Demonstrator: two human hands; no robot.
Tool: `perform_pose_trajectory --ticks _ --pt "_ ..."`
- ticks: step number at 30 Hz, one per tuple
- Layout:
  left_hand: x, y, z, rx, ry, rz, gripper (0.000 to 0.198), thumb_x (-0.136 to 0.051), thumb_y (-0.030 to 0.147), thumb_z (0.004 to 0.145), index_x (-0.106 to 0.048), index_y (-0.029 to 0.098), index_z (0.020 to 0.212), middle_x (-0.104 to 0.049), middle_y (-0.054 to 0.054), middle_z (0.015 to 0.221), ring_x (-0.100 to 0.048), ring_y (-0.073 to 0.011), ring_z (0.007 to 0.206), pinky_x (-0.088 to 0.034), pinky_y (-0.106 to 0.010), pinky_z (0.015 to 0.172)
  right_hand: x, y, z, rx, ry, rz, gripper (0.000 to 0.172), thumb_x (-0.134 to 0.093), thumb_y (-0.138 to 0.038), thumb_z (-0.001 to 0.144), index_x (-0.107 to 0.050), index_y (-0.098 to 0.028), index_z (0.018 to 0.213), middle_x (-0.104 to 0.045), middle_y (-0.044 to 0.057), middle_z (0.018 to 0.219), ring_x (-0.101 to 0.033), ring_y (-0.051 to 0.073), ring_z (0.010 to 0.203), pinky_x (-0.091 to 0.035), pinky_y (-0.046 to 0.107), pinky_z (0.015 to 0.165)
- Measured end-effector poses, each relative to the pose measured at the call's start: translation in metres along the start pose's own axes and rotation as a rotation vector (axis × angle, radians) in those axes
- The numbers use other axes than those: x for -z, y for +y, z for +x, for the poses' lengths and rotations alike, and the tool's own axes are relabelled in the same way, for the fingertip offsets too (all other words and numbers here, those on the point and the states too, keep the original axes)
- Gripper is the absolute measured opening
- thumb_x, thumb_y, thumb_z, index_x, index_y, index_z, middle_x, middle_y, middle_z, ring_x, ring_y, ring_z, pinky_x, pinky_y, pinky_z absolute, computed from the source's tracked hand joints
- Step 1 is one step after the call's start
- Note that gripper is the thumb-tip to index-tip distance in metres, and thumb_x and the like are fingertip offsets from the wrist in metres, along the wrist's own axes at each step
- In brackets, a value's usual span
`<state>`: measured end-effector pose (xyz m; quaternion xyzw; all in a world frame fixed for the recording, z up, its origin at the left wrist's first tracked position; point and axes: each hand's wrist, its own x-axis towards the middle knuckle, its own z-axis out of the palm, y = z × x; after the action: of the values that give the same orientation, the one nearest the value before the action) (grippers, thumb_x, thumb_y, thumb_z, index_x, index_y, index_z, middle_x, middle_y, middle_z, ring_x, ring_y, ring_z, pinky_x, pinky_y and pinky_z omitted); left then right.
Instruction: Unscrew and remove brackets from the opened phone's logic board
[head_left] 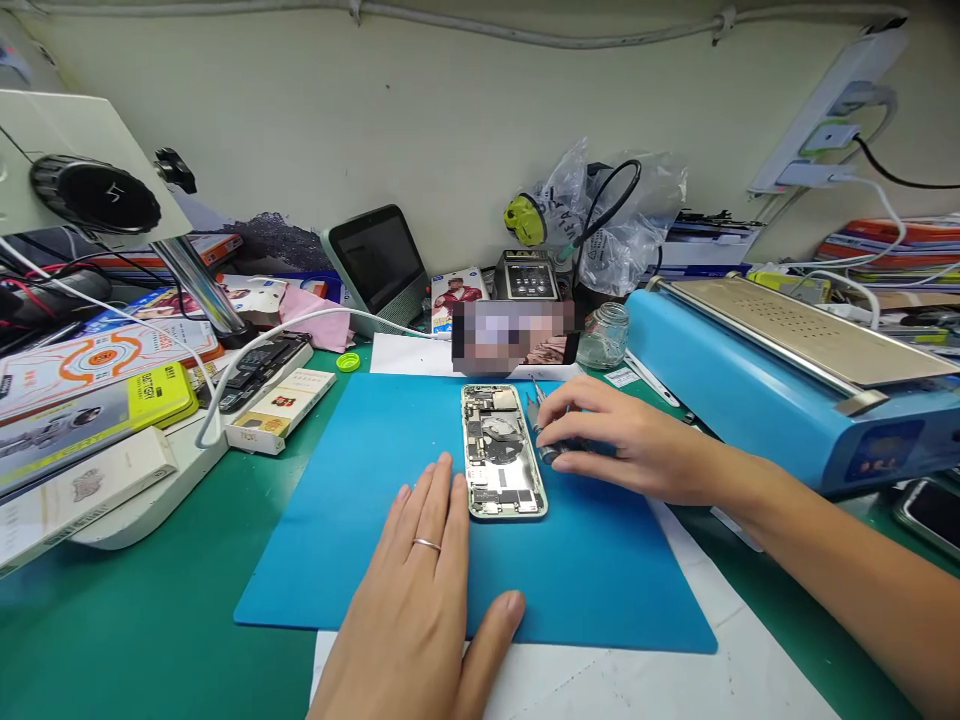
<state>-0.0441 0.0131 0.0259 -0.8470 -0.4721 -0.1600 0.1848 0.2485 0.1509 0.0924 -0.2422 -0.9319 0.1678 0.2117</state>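
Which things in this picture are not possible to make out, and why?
In the head view:
Dark tool beside the opened phone: full shape, covered by the right hand.
Any lettering on the opened phone's parts: too small.
Propped phone's screen: partly pixelated.
Dark-screened device: cut off by the right edge.

A glass jar (pixel 604 340) stands beside a blue machine (pixel 765 395).

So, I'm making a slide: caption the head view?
Opened phone on a blue mat, between left hand and right hand.
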Motion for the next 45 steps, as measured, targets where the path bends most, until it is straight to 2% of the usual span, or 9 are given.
perform_pose_trajectory --ticks 3,7,13,15,18,23,29,34,45 --pt "-0.003 0.000 -0.001 0.004 -0.013 -0.049 0.094 -0.048 0.061 0.110 -0.011 0.001 0.173 -0.038 -0.024 0.170 -0.049 -0.0371 0.151 -0.064 -0.044 0.105 0.008 -0.010 0.000 -0.071 0.075 0.110 0.024 -0.067 -0.045 0.110 -0.080 -0.026 0.116 -0.079 0.013 0.132 -0.074 0.031 0.127 -0.061 0.048 0.107" --pt "-0.004 0.006 0.000 0.035 -0.030 -0.144 0.091 -0.047 0.060 0.110 -0.011 0.007 0.175 -0.035 -0.023 0.174 -0.048 -0.0383 0.154 -0.065 -0.049 0.106 0.013 -0.022 0.002 -0.171 0.172 0.255 0.033 -0.057 -0.053 0.114 -0.076 -0.028 0.122 -0.085 0.009 0.117 -0.082 0.028 0.111 -0.070 0.040 0.088" --pt "0.015 0.014 0.011 0.115 0.107 -0.517 0.056 -0.051 0.041 0.110 -0.043 0.019 0.161 -0.059 -0.015 0.161 -0.059 -0.0310 0.149 -0.056 -0.055 0.119 -0.002 -0.017 0.006 -0.260 0.359 0.321 0.030 -0.054 -0.055 0.114 -0.071 -0.031 0.124 -0.084 0.007 0.107 -0.085 0.030 0.097 -0.074 0.047 0.080" --pt "0.021 0.015 0.017 0.016 0.171 -0.614 0.034 -0.054 0.037 0.109 -0.060 0.022 0.139 -0.074 -0.005 0.130 -0.071 -0.0200 0.117 -0.061 -0.039 0.105 -0.008 -0.012 0.006 -0.279 0.400 0.277 0.025 -0.057 -0.052 0.114 -0.070 -0.036 0.127 -0.083 0.005 0.110 -0.084 0.029 0.098 -0.073 0.048 0.083" --pt "0.024 0.018 0.024 -0.055 0.271 -0.656 0.024 -0.047 0.030 0.111 -0.068 0.022 0.102 -0.064 0.002 0.082 -0.058 -0.0144 0.073 -0.048 -0.033 0.059 -0.012 -0.006 0.005 -0.282 0.364 0.204 0.031 -0.072 -0.052 0.107 -0.069 -0.040 0.136 -0.083 0.004 0.110 -0.083 0.029 0.096 -0.074 0.045 0.077" --pt "0.025 0.022 0.024 -0.039 0.310 -0.653 0.028 -0.056 0.017 0.099 -0.055 0.023 0.071 -0.048 0.004 0.068 -0.043 -0.0134 0.062 -0.030 -0.036 0.051 -0.002 -0.022 0.010 -0.273 0.334 0.107 0.042 -0.072 -0.050 0.107 -0.061 -0.041 0.147 -0.082 0.006 0.107 -0.083 0.029 0.093 -0.073 0.044 0.075" --pt "0.020 0.023 0.022 0.023 0.305 -0.649 0.023 -0.062 0.014 0.086 -0.050 0.025 0.069 -0.048 0.004 0.067 -0.045 -0.0134 0.061 -0.030 -0.036 0.054 -0.029 -0.079 0.054 -0.130 0.335 0.207 0.044 -0.069 -0.026 0.109 -0.055 -0.040 0.148 -0.080 0.002 0.111 -0.084 0.023 0.099 -0.074 0.032 0.078" --pt "0.018 0.020 0.023 0.090 0.345 -0.626 0.019 -0.062 0.015 0.085 -0.053 0.025 0.071 -0.051 0.005 0.067 -0.048 -0.0129 0.059 -0.032 -0.036 0.053 -0.068 -0.083 0.083 -0.115 0.244 0.227 0.034 -0.068 -0.017 0.106 -0.061 -0.031 0.137 -0.082 0.001 0.106 -0.083 0.018 0.086 -0.072 0.028 0.073" --pt "0.024 0.005 0.015 0.469 0.219 -0.568 0.015 -0.050 0.021 0.104 -0.059 0.030 0.097 -0.062 0.005 0.086 -0.060 -0.0181 0.074 -0.043 -0.037 0.064 -0.050 -0.080 0.042 -0.127 0.643 0.372 0.042 -0.081 -0.020 0.102 -0.066 -0.037 0.137 -0.086 -0.001 0.098 -0.086 0.020 0.089 -0.075 0.029 0.073"
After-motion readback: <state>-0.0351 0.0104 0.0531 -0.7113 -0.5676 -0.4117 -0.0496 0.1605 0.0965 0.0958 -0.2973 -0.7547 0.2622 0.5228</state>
